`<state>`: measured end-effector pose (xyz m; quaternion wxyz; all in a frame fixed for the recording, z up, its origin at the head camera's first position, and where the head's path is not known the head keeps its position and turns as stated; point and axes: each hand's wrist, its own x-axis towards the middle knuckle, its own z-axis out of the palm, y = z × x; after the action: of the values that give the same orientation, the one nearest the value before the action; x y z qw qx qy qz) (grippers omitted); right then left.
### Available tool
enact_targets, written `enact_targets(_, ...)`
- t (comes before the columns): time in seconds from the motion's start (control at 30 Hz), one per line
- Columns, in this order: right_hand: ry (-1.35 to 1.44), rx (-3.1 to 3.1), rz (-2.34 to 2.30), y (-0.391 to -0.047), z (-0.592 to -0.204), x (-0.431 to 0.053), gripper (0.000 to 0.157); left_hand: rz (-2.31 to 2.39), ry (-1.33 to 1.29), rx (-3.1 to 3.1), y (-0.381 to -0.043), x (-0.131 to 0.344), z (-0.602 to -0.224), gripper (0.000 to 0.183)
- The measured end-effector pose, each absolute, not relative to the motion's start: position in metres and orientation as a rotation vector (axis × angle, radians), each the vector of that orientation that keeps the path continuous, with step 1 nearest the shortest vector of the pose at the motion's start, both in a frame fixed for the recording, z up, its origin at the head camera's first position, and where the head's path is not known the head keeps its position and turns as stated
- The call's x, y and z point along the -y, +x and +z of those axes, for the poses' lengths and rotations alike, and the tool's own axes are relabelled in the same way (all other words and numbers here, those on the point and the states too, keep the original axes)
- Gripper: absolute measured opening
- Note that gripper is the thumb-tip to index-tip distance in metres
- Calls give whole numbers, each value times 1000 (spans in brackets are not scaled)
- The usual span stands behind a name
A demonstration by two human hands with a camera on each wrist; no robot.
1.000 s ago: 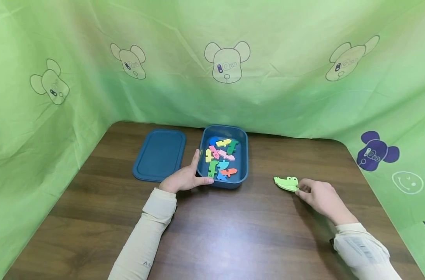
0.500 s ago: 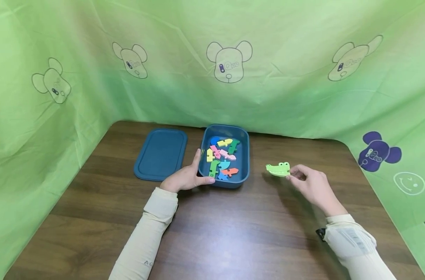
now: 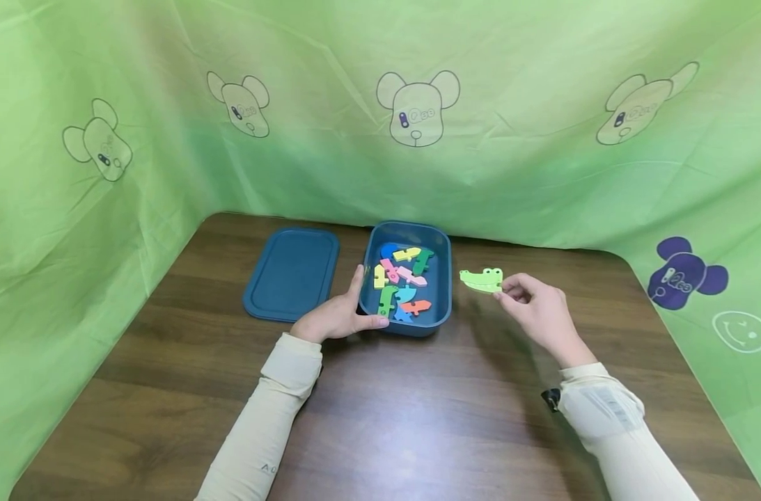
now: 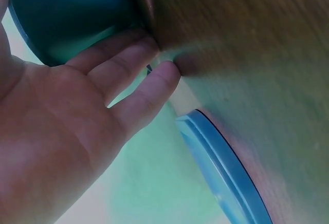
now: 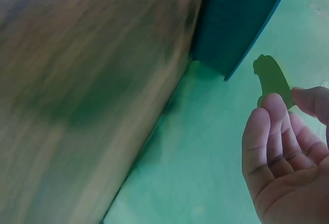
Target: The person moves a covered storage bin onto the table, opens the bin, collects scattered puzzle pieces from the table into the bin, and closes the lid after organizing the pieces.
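A light green crocodile-head puzzle piece [image 3: 482, 280] with round eyes is pinched at its right end by the thumb and fingertips of my right hand [image 3: 535, 312]. It hangs above the table, just right of the blue box [image 3: 443, 296]. In the right wrist view the piece [image 5: 273, 80] sticks out beyond the fingertips. My left hand [image 3: 335, 317] rests against the box's near left corner, thumb along the front rim. The left wrist view has its fingers [image 4: 144, 98] stretched out beside the box wall [image 4: 77, 8]. Inside the box lie several colourful notched pieces, among them an orange one [image 3: 416, 307].
A flat blue lid [image 3: 295, 275] lies on the wooden table [image 3: 380, 424], left of the box. Behind the table and at both sides hangs green cloth [image 3: 330, 167] printed with bear heads. The box stands close to the back edge.
My right hand has lifted the crocodile piece off the table and carried it left and back towards the box. The left hand keeps its place at the box.
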<state>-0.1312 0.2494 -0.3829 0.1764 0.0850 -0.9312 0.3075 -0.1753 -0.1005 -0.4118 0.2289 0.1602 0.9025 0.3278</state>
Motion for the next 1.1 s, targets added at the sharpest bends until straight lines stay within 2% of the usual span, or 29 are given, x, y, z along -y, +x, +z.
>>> enact_targets(1.1, 247, 2652, 1212, -194, -384, -179, 20, 883, 443, -2502, -177, 102, -412, 115)
